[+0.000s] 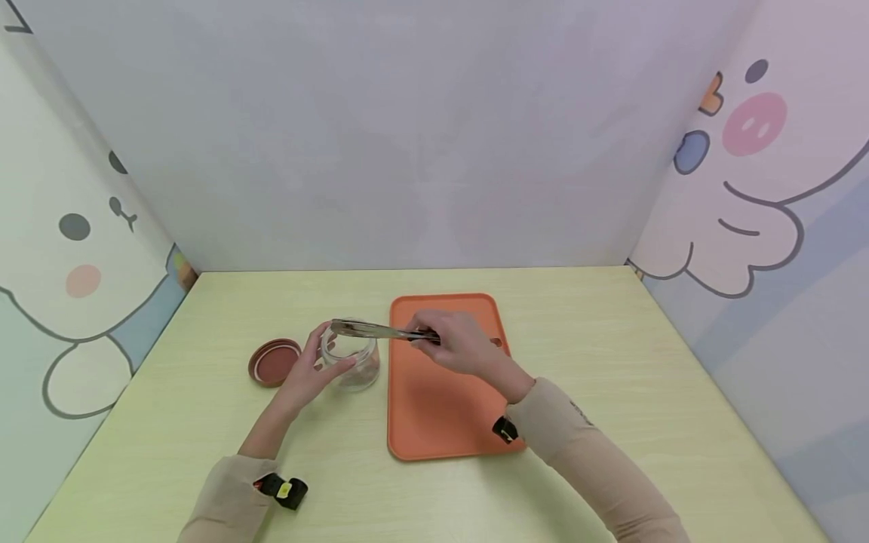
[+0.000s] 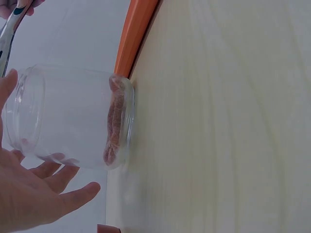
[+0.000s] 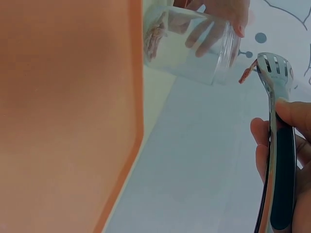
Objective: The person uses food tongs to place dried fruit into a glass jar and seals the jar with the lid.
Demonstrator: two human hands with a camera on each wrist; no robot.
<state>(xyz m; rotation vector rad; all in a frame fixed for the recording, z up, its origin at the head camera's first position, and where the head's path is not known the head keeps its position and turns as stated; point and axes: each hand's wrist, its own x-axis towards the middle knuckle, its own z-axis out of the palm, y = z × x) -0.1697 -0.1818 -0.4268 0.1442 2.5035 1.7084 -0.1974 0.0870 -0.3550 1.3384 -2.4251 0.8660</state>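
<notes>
My left hand [image 1: 305, 381] holds a clear glass jar [image 1: 364, 371] near its rim, thumb on one side and fingers on the other. Reddish-brown dried strips [image 2: 114, 121] lie at the bottom of the jar, which stands upright on the table. In my right hand [image 1: 458, 343] is a pair of metal tongs [image 1: 380, 331] with dark grips and slotted ends. The tongs' ends hang over the jar's open mouth. One small reddish-brown strip [image 3: 248, 73] sticks out from between them, outside the glass in the right wrist view.
An orange tray [image 1: 441, 415] lies right of the jar, under my right forearm. A small brown bit [image 1: 497, 342] shows on it beside my right wrist. Left of the jar lies a round brown lid [image 1: 274, 363]. Walls [image 1: 421, 151] enclose the table's back and sides.
</notes>
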